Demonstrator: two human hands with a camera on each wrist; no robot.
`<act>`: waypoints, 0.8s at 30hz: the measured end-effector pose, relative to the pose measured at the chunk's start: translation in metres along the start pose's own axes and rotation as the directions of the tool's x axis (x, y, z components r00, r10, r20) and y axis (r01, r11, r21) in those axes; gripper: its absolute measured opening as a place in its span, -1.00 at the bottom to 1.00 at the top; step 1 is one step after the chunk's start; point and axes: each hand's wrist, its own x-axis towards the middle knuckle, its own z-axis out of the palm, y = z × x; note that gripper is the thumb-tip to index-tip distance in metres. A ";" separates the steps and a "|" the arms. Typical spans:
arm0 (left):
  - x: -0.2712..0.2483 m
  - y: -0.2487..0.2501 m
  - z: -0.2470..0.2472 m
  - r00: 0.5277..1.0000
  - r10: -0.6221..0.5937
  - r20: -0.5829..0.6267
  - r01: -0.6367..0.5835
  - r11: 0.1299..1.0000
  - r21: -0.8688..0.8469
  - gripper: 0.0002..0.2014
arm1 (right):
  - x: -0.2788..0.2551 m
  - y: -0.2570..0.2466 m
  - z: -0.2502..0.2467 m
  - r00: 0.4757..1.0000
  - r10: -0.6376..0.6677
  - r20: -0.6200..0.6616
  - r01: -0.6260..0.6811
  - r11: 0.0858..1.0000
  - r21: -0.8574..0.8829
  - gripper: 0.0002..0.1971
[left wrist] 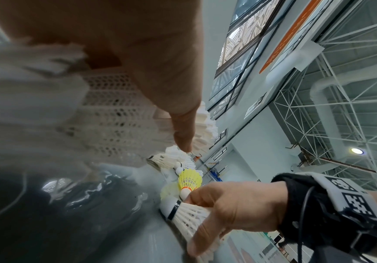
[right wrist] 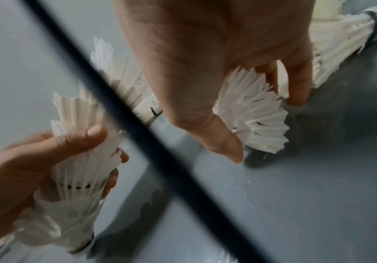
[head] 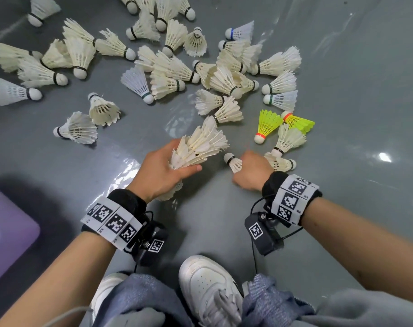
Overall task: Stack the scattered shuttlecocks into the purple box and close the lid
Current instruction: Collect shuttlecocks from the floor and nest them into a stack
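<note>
Many white feather shuttlecocks [head: 172, 69] lie scattered on the grey floor in the head view. My left hand [head: 184, 156] grips a nested stack of shuttlecocks [head: 200, 142], with the skirts pointing away from me. The same stack [right wrist: 79, 170] shows in the right wrist view. Just right of it, my right hand [head: 245, 164] curls its thumb and fingers round the skirt of one white shuttlecock [head: 231, 160] on the floor, cork toward the stack. That shuttlecock [left wrist: 183, 211] has a black band. A corner of the purple box [head: 12, 232] shows at the left edge.
Two yellow shuttlecocks [head: 269, 125] and some white ones [head: 288, 140] lie just beyond my right hand. My white shoes [head: 207, 289] stand near my wrists. A black cable [right wrist: 160, 147] crosses the right wrist view. A hall with windows appears in the left wrist view.
</note>
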 end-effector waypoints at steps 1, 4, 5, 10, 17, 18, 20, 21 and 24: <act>0.000 -0.001 -0.003 1.000 -0.003 -0.008 0.003 1.000 0.007 -0.41 | 0.002 -0.003 -0.006 0.999 0.001 -0.038 0.003 0.994 0.110 -0.44; -0.004 -0.006 -0.013 0.999 -0.019 -0.036 0.020 1.000 0.021 -0.40 | 0.006 -0.018 -0.031 0.988 -0.069 -0.135 0.112 0.933 0.342 -0.39; -0.005 -0.008 -0.017 0.999 -0.028 -0.046 0.029 0.999 0.020 -0.41 | 0.007 -0.025 -0.039 0.981 -0.099 -0.167 0.157 0.910 0.383 -0.44; -0.014 -0.015 -0.034 0.992 -0.073 -0.106 0.073 0.997 -0.001 -0.44 | 0.004 -0.058 -0.059 0.897 -0.329 -0.296 0.431 0.801 0.416 -0.58; -0.029 -0.018 -0.070 0.980 -0.046 -0.194 0.060 0.996 0.067 -0.43 | -0.015 -0.117 -0.058 0.694 -0.653 -0.303 0.719 0.606 0.342 -0.33; -0.031 -0.019 -0.075 0.976 -0.053 -0.211 0.066 0.996 0.054 -0.44 | -0.015 -0.125 -0.059 0.684 -0.650 -0.331 0.724 0.551 0.415 -0.32; -0.034 -0.021 -0.082 0.965 -0.088 -0.249 0.094 0.996 0.010 -0.47 | -0.013 -0.138 -0.060 0.701 -0.615 -0.360 0.693 0.468 0.548 -0.38; -0.036 -0.022 -0.086 0.956 -0.109 -0.273 0.109 0.994 -0.016 -0.48 | -0.012 -0.144 -0.060 0.705 -0.609 -0.364 0.686 0.455 0.568 -0.43; -0.046 -0.022 -0.101 0.936 -0.127 -0.327 0.131 0.991 -0.009 -0.48 | -0.010 -0.160 -0.059 0.636 -0.674 -0.376 0.767 0.497 0.406 -0.53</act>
